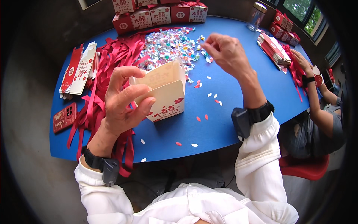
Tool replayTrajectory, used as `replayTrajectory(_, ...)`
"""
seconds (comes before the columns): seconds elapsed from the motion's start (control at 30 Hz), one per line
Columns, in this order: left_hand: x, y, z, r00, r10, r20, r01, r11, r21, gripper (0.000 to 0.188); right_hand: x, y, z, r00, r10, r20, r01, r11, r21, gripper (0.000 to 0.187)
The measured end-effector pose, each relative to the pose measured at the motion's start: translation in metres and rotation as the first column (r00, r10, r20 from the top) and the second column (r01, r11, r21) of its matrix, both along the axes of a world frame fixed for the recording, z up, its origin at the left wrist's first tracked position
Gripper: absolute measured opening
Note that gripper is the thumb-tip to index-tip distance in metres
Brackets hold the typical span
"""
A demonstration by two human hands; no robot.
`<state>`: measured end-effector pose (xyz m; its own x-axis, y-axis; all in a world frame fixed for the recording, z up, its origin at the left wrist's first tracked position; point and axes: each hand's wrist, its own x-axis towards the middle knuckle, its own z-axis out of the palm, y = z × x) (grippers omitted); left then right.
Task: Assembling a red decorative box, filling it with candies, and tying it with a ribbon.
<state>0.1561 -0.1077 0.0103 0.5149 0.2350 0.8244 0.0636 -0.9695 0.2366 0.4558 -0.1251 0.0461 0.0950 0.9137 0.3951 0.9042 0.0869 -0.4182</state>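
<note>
An open-topped white gift box point(170, 100) with red print and red flowers stands upright in front of me on the blue table. My left hand point(125, 99) is closed at its left side, fingers at the rim and thumb by the front wall. I see the pale inner walls, but the bottom is hidden. My right hand point(227, 54) is raised at the right edge of a heap of small shiny-wrapped pieces point(164, 46), its fingers pinched together. Whatever may lie between those fingertips is too small to make out.
Red ribbons point(112, 56) lie left of the heap, by flat cartons point(82, 71) and a red phone point(65, 117). Finished boxes point(160, 15) stack behind. Red and white oval bits point(198, 118) dot the table point(220, 138). A jar point(256, 16) and another person's hand point(301, 61) are right.
</note>
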Motion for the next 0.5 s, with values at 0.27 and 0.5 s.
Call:
replayTrajectory(0.27,-0.001,0.003,-0.002,1.000,0.018,-0.026,-0.018,1.000,0.020,0.024,0.041,0.034,-0.055,0.950,-0.086,0.301,0.188,0.925,-0.329,0.030)
replayTrajectory(0.5,0.002,0.001,0.000,0.997,0.063,-0.039,-0.063,0.998,0.012,0.025,0.029,0.031,-0.042,0.999,0.018,-0.042,-0.020,0.999,-0.049,0.019)
